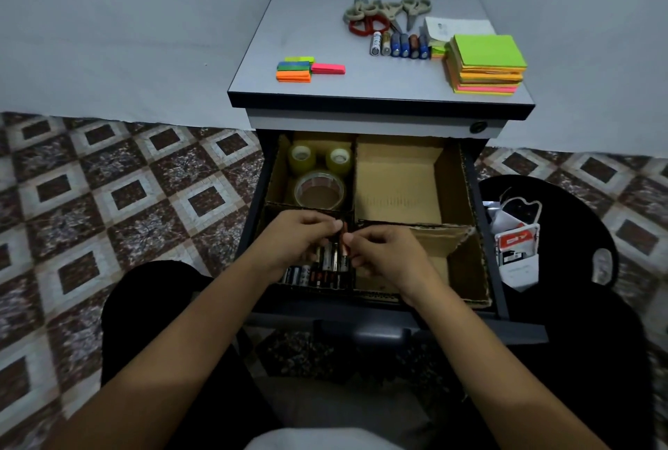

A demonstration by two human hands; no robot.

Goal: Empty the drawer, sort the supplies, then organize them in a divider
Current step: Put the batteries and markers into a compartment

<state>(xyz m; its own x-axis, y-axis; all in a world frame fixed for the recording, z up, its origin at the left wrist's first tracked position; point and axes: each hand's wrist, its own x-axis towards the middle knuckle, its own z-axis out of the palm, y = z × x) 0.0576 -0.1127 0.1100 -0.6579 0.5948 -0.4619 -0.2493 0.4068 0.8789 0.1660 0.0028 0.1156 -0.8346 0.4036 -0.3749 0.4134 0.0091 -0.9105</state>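
The drawer (506,326) is pulled out and holds a cardboard divider (397,175). Its near-left compartment holds several batteries (314,274). My left hand (300,240) and my right hand (383,251) are both over that compartment, pinching upright batteries between fingertips. Three tape rolls (318,189) fill the far-left compartment. On the cabinet top (325,8) lie more batteries (397,45), several scissors (386,12), a stack of sticky notes (486,64) and coloured flag pads (294,70).
The far-right and near-right divider compartments hold nothing I can see. A black stool (564,204) with packets and papers (517,247) stands to the right of the drawer. Patterned floor tiles (108,196) lie to the left, and a pale wall rises behind.
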